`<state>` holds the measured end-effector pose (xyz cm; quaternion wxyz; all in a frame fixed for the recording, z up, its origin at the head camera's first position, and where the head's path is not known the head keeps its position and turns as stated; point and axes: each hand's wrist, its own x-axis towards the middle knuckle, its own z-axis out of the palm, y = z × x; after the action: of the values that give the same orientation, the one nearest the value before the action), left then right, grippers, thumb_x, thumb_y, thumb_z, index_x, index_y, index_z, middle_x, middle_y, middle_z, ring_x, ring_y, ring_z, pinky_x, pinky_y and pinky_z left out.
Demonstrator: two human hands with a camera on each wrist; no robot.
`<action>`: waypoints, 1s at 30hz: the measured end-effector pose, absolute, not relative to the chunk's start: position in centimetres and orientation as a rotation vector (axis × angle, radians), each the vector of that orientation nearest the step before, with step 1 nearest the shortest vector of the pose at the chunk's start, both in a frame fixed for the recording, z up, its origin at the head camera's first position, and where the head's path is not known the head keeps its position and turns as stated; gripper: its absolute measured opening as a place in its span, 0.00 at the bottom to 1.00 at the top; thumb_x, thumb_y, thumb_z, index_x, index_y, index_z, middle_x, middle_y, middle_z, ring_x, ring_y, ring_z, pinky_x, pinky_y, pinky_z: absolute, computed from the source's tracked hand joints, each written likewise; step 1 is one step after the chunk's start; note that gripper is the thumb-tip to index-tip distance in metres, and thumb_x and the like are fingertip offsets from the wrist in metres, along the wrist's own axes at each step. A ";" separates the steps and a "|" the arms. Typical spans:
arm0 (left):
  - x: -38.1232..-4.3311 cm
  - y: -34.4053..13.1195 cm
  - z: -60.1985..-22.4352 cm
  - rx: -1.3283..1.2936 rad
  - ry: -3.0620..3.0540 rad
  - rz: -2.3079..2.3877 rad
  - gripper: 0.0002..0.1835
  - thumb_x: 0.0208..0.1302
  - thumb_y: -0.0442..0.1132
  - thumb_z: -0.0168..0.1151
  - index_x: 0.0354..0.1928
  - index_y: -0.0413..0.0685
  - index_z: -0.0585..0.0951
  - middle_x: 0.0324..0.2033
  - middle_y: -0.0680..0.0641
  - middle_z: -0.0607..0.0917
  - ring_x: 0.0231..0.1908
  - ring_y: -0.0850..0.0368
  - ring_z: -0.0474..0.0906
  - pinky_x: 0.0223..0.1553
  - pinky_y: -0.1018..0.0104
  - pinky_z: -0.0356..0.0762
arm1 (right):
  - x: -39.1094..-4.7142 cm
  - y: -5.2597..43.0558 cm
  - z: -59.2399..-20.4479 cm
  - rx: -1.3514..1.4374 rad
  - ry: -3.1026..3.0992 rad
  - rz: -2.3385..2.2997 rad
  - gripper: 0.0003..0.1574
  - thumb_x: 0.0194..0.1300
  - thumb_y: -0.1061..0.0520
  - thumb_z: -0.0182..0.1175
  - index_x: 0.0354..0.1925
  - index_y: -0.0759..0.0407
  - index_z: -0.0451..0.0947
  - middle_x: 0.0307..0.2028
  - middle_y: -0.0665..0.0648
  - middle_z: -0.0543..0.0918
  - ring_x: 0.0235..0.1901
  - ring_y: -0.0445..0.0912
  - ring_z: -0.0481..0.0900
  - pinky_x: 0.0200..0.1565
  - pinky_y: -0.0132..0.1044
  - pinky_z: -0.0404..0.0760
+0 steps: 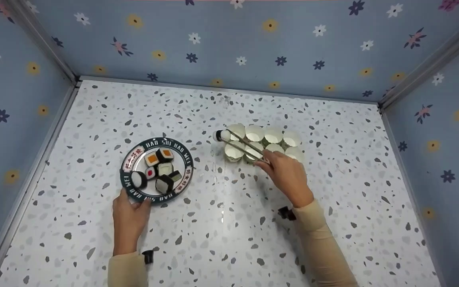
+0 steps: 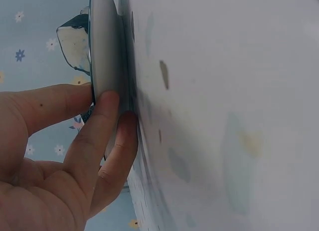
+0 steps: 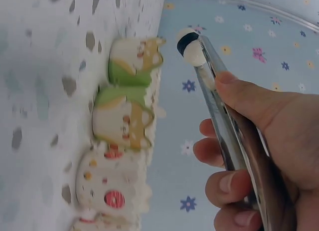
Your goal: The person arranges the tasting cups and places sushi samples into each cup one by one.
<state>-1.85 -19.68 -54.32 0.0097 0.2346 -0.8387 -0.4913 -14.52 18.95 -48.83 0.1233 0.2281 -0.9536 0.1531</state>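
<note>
A round plate (image 1: 188,158) with a dark green lettered rim lies at the left in the head view. It bears several sushi pieces (image 1: 165,169), some with orange or red centres. My left hand (image 1: 129,215) pinches the plate's near rim, thumb above and fingers against its underside in the left wrist view. Metal tongs (image 3: 219,109) are gripped in my right hand (image 1: 287,175). Between their tips is a white sushi piece (image 3: 192,47) with a black band, held above the left end of two rows of pale paper cups (image 1: 254,132).
The cups (image 3: 122,123) carry printed animal faces and dots. A speckled white table (image 1: 213,239) lies under everything, bounded by blue flowered panels (image 1: 221,44) at the back and both sides. Black wrist mounts (image 1: 148,256) sit by both sleeves.
</note>
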 end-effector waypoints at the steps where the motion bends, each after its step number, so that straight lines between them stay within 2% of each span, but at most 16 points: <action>1: -1.8 -19.6 -54.4 0.730 -2.618 -1.535 0.41 0.67 0.36 0.61 0.76 0.31 0.52 0.64 0.22 0.61 0.56 0.32 0.70 0.60 0.43 0.66 | -14.6 19.3 -48.7 0.638 -2.781 0.437 0.19 0.66 0.42 0.65 0.44 0.54 0.81 0.20 0.50 0.73 0.13 0.45 0.64 0.13 0.40 0.65; 4: -1.7 -19.6 -54.5 0.728 -2.621 -1.536 0.41 0.68 0.36 0.61 0.76 0.30 0.52 0.65 0.21 0.60 0.56 0.32 0.70 0.61 0.42 0.65 | -14.6 20.0 -48.5 0.566 -2.792 0.400 0.21 0.65 0.42 0.67 0.48 0.54 0.82 0.23 0.53 0.78 0.13 0.46 0.66 0.13 0.42 0.67; 7: -1.5 -19.6 -54.6 0.742 -2.633 -1.525 0.42 0.68 0.36 0.61 0.75 0.29 0.51 0.65 0.21 0.60 0.54 0.32 0.71 0.61 0.43 0.65 | -14.8 20.3 -48.4 0.521 -2.812 0.344 0.23 0.64 0.42 0.67 0.51 0.54 0.82 0.32 0.59 0.85 0.13 0.48 0.68 0.13 0.43 0.69; 11: -1.1 -19.8 -54.6 0.786 -2.646 -1.511 0.43 0.68 0.37 0.61 0.75 0.28 0.49 0.65 0.21 0.59 0.53 0.32 0.73 0.62 0.44 0.64 | -15.0 20.2 -48.6 0.511 -2.821 0.287 0.24 0.64 0.42 0.67 0.51 0.55 0.82 0.37 0.61 0.87 0.12 0.47 0.68 0.12 0.42 0.70; 21: -1.4 -19.8 -54.7 0.795 -2.657 -1.527 0.45 0.68 0.38 0.63 0.76 0.28 0.48 0.66 0.20 0.58 0.50 0.32 0.77 0.60 0.44 0.67 | -15.6 20.0 -49.1 0.520 -2.770 0.209 0.23 0.62 0.44 0.70 0.48 0.57 0.83 0.29 0.58 0.84 0.11 0.47 0.68 0.11 0.38 0.67; 26: -1.8 -19.7 -54.6 0.778 -2.662 -1.519 0.44 0.68 0.38 0.63 0.75 0.27 0.49 0.65 0.19 0.58 0.50 0.31 0.77 0.61 0.43 0.65 | -15.6 20.3 -49.4 0.502 -2.770 0.174 0.23 0.62 0.43 0.70 0.47 0.57 0.83 0.31 0.59 0.85 0.11 0.47 0.69 0.11 0.39 0.68; 30: -2.1 -19.7 -54.4 0.761 -2.678 -1.510 0.43 0.68 0.37 0.62 0.75 0.27 0.49 0.65 0.20 0.59 0.50 0.30 0.78 0.59 0.45 0.67 | -15.7 20.4 -49.7 0.487 -2.747 0.140 0.23 0.60 0.42 0.71 0.44 0.58 0.82 0.27 0.57 0.83 0.11 0.49 0.70 0.11 0.43 0.70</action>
<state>-2.11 -19.69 -54.45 -0.0128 0.2402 -0.8455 -0.4766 -15.69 20.39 -49.69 0.1734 0.1716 -0.9685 0.0495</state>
